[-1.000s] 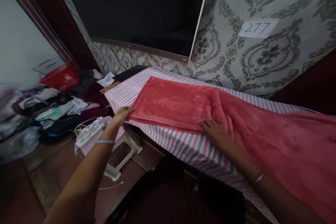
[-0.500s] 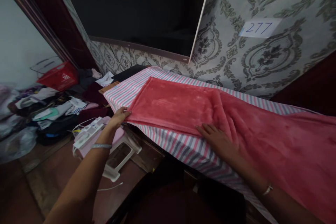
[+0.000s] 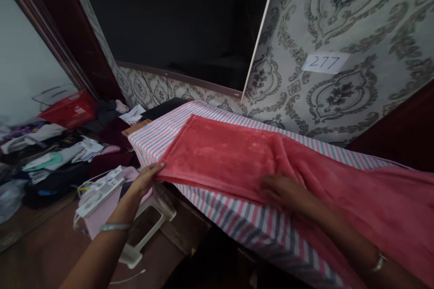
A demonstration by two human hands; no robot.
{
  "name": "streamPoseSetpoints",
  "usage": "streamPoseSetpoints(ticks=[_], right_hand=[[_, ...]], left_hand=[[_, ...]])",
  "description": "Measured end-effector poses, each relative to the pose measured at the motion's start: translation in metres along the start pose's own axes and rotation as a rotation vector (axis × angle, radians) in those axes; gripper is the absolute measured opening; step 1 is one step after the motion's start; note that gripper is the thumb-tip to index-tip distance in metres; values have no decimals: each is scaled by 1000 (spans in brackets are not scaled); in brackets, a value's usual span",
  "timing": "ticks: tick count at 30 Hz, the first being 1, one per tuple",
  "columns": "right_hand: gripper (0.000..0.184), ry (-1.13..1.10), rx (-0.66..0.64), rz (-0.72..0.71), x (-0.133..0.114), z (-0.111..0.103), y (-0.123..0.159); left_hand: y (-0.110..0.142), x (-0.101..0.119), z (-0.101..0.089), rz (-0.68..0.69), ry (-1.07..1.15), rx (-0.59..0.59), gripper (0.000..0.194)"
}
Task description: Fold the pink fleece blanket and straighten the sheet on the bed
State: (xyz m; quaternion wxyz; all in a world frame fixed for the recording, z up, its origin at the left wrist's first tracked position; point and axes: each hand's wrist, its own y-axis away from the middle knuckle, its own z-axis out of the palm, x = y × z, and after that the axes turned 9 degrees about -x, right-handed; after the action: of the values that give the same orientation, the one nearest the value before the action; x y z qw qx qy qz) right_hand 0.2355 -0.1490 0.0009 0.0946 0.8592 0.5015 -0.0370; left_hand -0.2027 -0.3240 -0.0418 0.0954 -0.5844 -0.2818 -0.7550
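A plush red blanket lies along a cloth with pink, white and grey stripes. Its left part is folded into a flat panel, while the middle is bunched in ridges and the right part spreads loosely. My left hand pinches the near left corner of the panel between thumb and fingers. Farther right, my right hand is at the panel's front edge beside the ridges, its fingers curled onto the blanket and slightly blurred.
A large dark television hangs on the patterned wall, near a paper marked 277. Left of the covered surface stand a pink stool with a white power strip, piled clothes and a red basket.
My right hand has gone from lying flat with fingers stretched to curled fingers at the blanket's edge. My left hand keeps the corner. The whole view has shifted, with the scene lower in it.
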Motion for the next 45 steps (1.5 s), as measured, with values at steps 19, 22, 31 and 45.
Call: streamPoseSetpoints(ticks=[19, 22, 31, 45], right_hand=[[54, -253, 110, 195, 63, -50, -325], [47, -311, 84, 175, 62, -48, -357], [4, -365, 99, 65, 23, -37, -408], [29, -237, 467, 385, 8, -99, -500]], left_hand=[[-1, -2, 9, 128, -124, 100, 61], [-6, -8, 6, 143, -167, 135, 60], [1, -5, 11, 161, -203, 157, 54], [-152, 108, -54, 365, -1017, 471, 20]])
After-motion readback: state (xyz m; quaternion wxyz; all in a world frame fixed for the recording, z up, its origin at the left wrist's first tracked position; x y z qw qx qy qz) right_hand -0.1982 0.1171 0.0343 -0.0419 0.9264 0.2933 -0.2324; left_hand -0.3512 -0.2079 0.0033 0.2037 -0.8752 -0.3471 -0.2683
